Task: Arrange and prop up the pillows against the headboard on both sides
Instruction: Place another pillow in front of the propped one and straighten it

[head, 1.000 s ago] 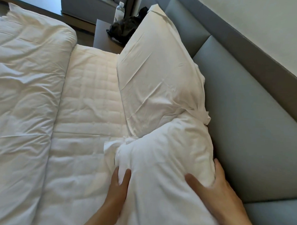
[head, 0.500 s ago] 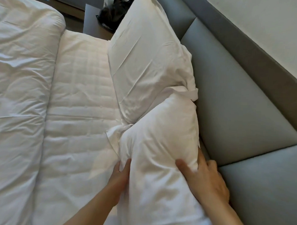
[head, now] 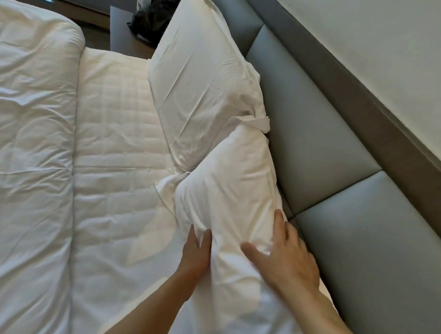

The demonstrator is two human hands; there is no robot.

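Grey headboard [head: 316, 135] backs near pillow [head: 229, 182], which lies between both hands. Left hand [head: 195, 254] pinches its edge; right hand [head: 286, 255], fingers [head: 279, 220] spread, presses flat.

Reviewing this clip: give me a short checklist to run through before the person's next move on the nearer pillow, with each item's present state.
1. Left hand on the near pillow: ok, pressed into its mattress-side edge.
2. Right hand on it: ok, fingers spread on the headboard side.
3. Near pillow against the headboard: ok, its far part leans on the padding.
4. Far pillow propped: ok, leaning on the headboard.
5. Pillows apart: not ok, their ends overlap.
6. Near pillow's lower end: cannot tell, out of frame.
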